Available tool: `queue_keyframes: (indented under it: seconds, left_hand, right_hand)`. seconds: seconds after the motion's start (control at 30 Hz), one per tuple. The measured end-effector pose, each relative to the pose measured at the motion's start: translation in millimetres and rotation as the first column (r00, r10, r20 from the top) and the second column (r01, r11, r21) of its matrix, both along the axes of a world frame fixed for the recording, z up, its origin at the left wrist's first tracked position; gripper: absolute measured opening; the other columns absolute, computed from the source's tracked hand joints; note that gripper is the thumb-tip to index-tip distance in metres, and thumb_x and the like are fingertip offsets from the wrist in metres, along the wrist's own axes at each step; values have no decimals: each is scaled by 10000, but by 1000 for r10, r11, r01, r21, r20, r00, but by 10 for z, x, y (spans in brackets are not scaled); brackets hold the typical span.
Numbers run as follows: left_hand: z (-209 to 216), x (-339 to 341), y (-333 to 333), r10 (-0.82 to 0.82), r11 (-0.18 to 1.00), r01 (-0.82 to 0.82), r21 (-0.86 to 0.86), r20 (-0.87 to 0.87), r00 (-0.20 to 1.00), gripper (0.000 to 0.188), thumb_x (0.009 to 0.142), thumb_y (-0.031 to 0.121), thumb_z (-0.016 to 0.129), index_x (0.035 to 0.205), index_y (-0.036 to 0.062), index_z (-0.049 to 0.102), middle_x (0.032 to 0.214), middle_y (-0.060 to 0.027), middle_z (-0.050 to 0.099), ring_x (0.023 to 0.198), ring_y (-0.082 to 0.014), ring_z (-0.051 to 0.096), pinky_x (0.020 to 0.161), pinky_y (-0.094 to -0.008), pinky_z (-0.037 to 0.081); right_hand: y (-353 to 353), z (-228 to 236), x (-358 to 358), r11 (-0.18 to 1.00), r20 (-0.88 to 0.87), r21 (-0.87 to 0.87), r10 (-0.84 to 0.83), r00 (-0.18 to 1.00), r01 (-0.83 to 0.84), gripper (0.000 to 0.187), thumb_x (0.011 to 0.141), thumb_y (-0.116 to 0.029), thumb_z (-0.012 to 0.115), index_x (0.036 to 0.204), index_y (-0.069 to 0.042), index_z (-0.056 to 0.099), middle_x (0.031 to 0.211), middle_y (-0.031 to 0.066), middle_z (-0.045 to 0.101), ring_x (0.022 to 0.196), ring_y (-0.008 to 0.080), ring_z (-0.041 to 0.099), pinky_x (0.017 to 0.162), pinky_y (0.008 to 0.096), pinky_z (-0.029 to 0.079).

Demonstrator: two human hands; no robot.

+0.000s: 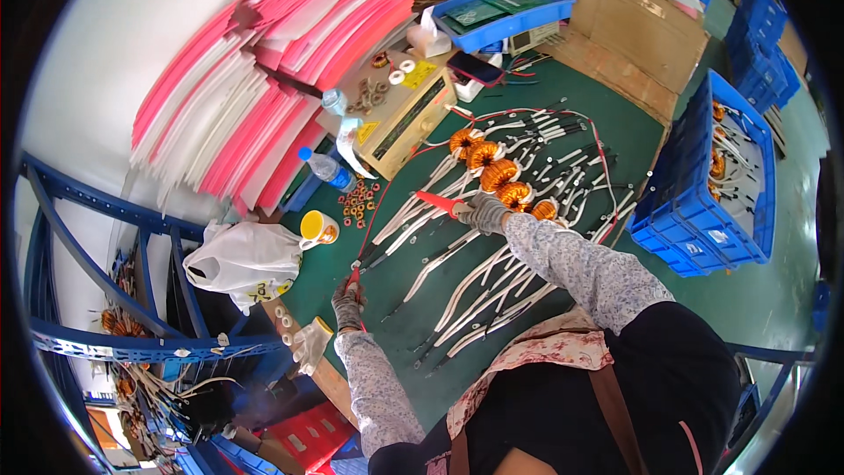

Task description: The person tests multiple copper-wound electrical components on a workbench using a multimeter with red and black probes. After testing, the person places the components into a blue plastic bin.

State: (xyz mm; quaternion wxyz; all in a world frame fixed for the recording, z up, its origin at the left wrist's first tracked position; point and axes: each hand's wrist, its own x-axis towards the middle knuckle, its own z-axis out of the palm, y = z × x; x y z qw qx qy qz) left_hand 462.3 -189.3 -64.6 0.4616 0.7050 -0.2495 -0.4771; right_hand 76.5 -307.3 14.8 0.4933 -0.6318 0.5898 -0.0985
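Note:
My left hand, in a grey glove, is closed on a small red clip at the mat's left side, close to a lug-tipped lead end. My right hand, also gloved, grips a red tapered test probe that points left over the white leads. Just beyond the right hand, copper-wound toroidal coils lie in a diagonal row. Their white leads spread to both sides, many ending in dark sleeves and metal lugs. Whether the probe touches a lead cannot be made out. A thin red wire runs across the mat.
A beige tester box stands at the back, near a phone and a blue tray of green boards. A mug, water bottle and white bag sit left. A blue crate of coils stands right.

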Motion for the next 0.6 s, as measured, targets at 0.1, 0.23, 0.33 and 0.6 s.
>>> queue_keyframes:
  seconds: [0.1, 0.23, 0.33, 0.6]
  left_hand:
    - [-16, 58, 71, -23, 999, 24, -39, 15, 1000, 355, 839, 166, 575, 1168, 58, 502, 737, -81, 613, 408, -121, 504, 306, -209, 330]
    - [-17, 36, 154, -37, 999, 38, -23, 48, 998, 368, 845, 182, 568, 1179, 48, 488, 728, -69, 607, 406, -107, 498, 308, -199, 327]
    - [-6, -62, 176, -40, 999, 42, -29, 59, 997, 352, 846, 188, 569, 1167, 60, 503, 731, -66, 610, 407, -104, 496, 309, -197, 324]
    - [89, -177, 72, 66, 997, -69, 21, 121, 990, 342, 834, 238, 593, 1126, 68, 539, 702, -62, 607, 388, -95, 468, 302, -200, 312]
  right_hand:
    - [197, -136, -389, 958, 376, 239, -241, 895, 158, 320, 783, -343, 604, 938, -63, 622, 572, 38, 571, 475, 93, 541, 432, 235, 413]
    - [490, 501, -1565, 992, 271, -121, 0, 962, 34, 377, 741, -203, 622, 1084, -52, 588, 884, 48, 642, 814, 156, 590, 717, 286, 471]
    - [508, 1157, -2433, 861, -610, -419, -33, 792, -286, 372, 695, -270, 644, 1039, -132, 611, 925, 110, 630, 868, 258, 611, 745, 341, 481]
    - [128, 1165, -3786, 503, -511, -855, -780, 361, -124, 239, 749, -316, 543, 853, -120, 633, 779, 120, 645, 701, 287, 625, 644, 386, 485]
